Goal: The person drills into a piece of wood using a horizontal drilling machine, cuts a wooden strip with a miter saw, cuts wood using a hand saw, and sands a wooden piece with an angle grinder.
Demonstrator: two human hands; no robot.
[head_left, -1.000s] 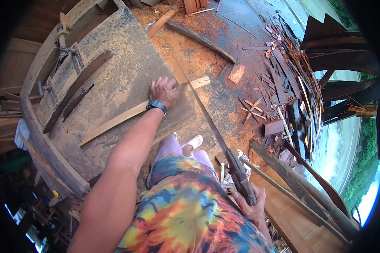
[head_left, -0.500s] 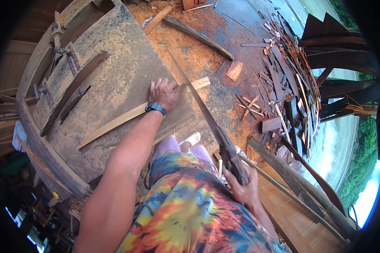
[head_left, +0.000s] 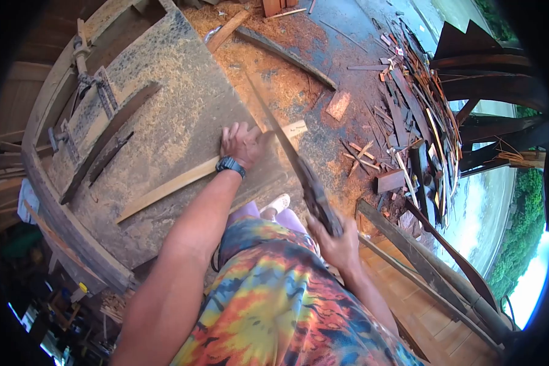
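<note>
My left hand [head_left: 243, 145], with a dark watch [head_left: 230, 165] on its wrist, presses down on a pale wooden strip [head_left: 168, 190]. The strip lies across the worktable [head_left: 186, 110], and its far end juts past the table's edge. My right hand [head_left: 338, 244] is wrapped round the dark handle of a handsaw [head_left: 303, 168]. The saw's long blade slants away up and to the left, crossing the strip just beyond my left hand. Motion blurs the blade, and I cannot tell how deep it sits in the wood.
A clamp [head_left: 91, 79] and two dark curved boards [head_left: 107, 143] are on the table's left. Sawdust and a beam [head_left: 287, 56] cover the ground ahead. Scrap wood [head_left: 418, 116] is heaped on the right. Long planks [head_left: 421, 262] lean near my right arm.
My right hand has pushed the saw forward, up and slightly left in view. My left hand stays on the strip; the view has shifted slightly.
</note>
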